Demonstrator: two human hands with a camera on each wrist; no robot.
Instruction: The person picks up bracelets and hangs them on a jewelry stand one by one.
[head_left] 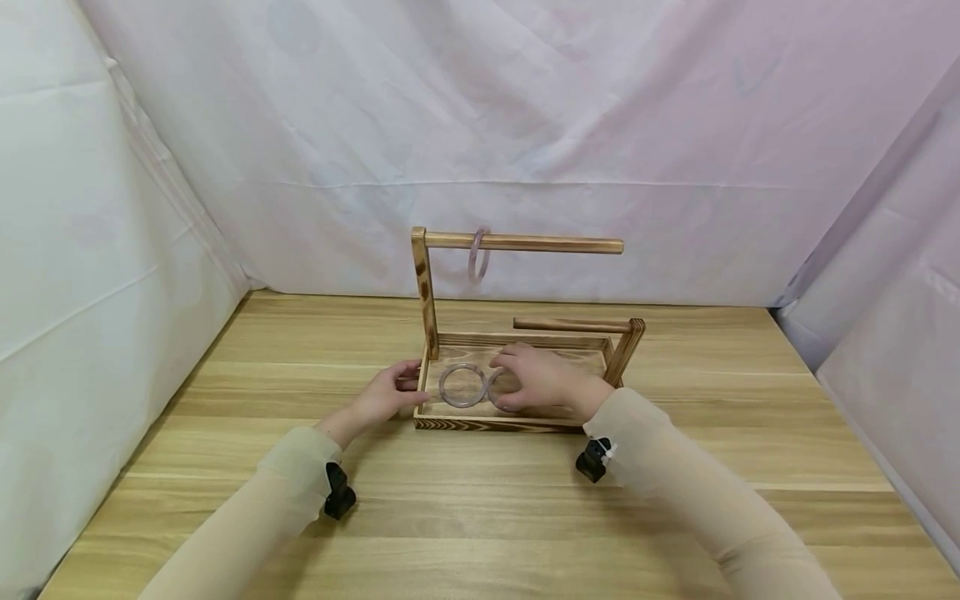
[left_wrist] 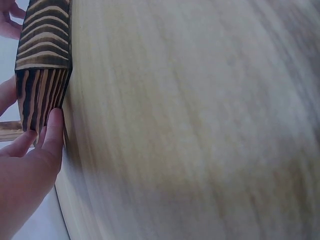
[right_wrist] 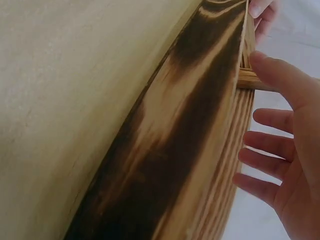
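A wooden jewelry rack has a shallow tray [head_left: 495, 424] for a base, with an upper rod [head_left: 555, 243] and a lower rod [head_left: 570, 325]. One pale purple bangle [head_left: 474, 255] hangs on the upper rod. Inside the tray lies a second bangle [head_left: 462, 406], and beside it a third bangle [head_left: 495, 400] is partly covered by my right hand [head_left: 543, 379]. That hand hovers over the tray, its fingers apart and loosely bent in the right wrist view. My left hand [head_left: 382, 400] grips the tray's left end, thumb over the rim and fingers against the outer side [left_wrist: 42, 95].
The rack stands on a wood-grain table [head_left: 480, 517]. A white cloth [head_left: 525, 150] hangs behind it, and more cloth closes in both sides. The left upright [head_left: 424, 292] and right upright [head_left: 625, 352] rise from the tray's ends.
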